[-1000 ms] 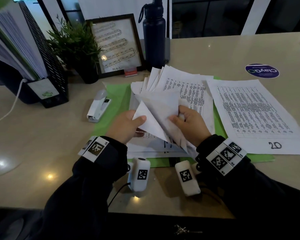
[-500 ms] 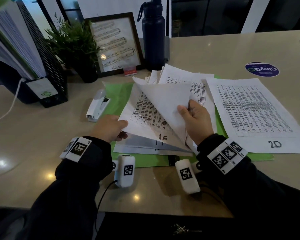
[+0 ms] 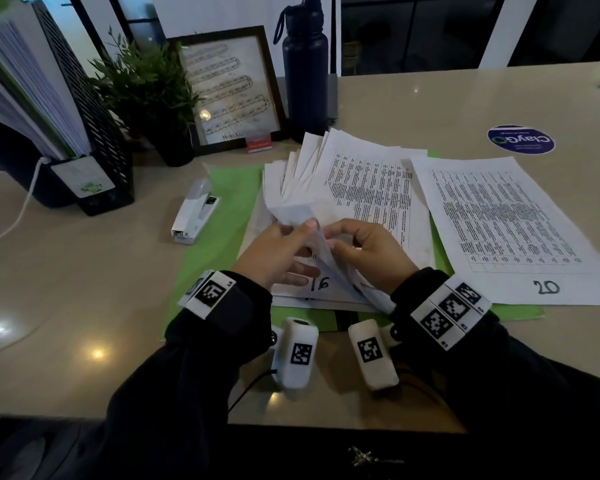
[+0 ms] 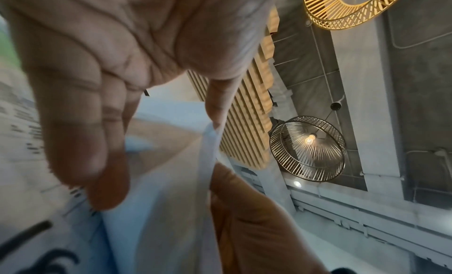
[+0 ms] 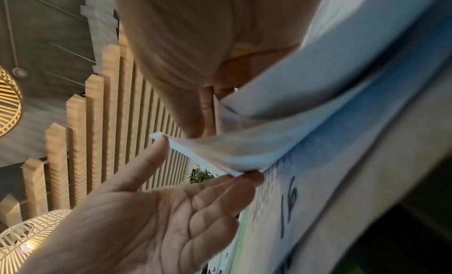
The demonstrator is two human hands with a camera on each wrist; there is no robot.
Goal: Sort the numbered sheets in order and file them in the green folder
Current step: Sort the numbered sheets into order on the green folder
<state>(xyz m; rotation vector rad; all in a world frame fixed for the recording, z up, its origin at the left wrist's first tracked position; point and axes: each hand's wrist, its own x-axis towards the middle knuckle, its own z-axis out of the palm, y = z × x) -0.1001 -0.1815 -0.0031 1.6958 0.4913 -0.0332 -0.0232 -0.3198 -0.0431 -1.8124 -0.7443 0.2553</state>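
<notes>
White sheets (image 3: pixel 368 188) lie fanned on the open green folder (image 3: pixel 222 209), which rests flat on the table (image 3: pixel 84 271). Left hand (image 3: pixel 274 254) pinches the lifted corner of one sheet between thumb and fingertips; the remaining fingers reach toward sheet 16 (image 3: pixel 321 284) below, but contact cannot be confirmed. Right hand (image 3: pixel 368 251) curls its fingers round the raised lower corners of the sheets fanned above. Sheet 20 (image 3: pixel 520 230) lies apart to the right, overlapping the folder edge.

Step in hand, as judged: peeling one sheet from the fan to read its number.

Procedure:
1. Grip the corner only; separate a single sheet before pulling. Paper is thin and clings, so two may lift together.
2. Keep the right hand holding the fan raised, so the handwritten numbers at the lower edge stay readable.
3. Draw the sheet out sideways without creasing.
4. Place it against 16 or 20 by number.

Most sorting appears not yet done.
</notes>
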